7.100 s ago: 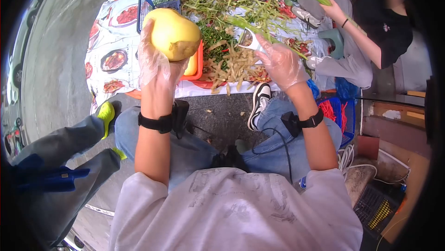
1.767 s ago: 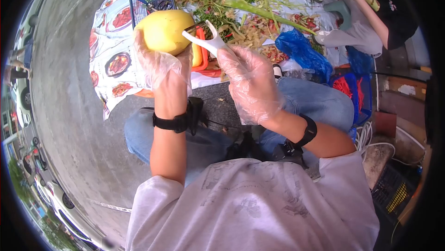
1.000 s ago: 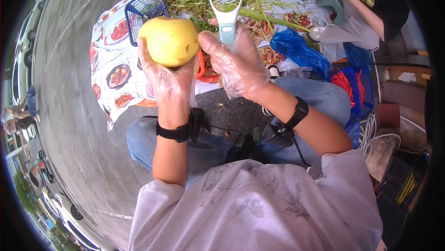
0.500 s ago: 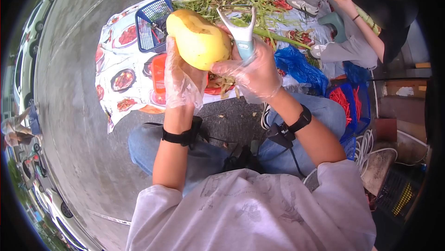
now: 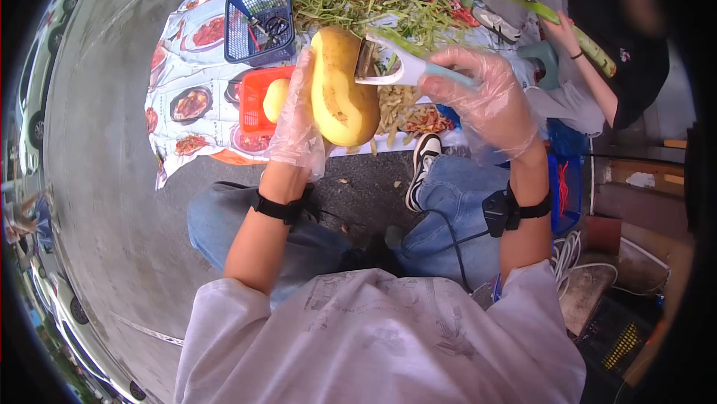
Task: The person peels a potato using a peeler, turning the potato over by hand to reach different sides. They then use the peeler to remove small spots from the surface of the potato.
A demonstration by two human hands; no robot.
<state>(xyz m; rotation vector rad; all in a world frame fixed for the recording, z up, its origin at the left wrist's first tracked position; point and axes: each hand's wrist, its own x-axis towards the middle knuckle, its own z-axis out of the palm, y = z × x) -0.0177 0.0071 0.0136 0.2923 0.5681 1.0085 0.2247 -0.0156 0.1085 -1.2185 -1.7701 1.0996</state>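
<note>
Over cloth (image 5: 179, 53), potato (image 5: 343, 90) between hands (image 5: 299, 120) (image 5: 485, 98)

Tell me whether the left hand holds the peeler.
No, the peeler is in the right hand; the left hand holds the yellow potato.

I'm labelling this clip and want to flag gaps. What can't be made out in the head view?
- Left flank of the large yellow peeled vegetable: covered by the gloved left hand.
- Handle end of the white-and-teal plastic peeler: wrapped inside the right hand.
- Contents of the blue plastic mesh basket: too small to name.
- Co-worker: cut off by the top edge and dark lens rim.
</note>
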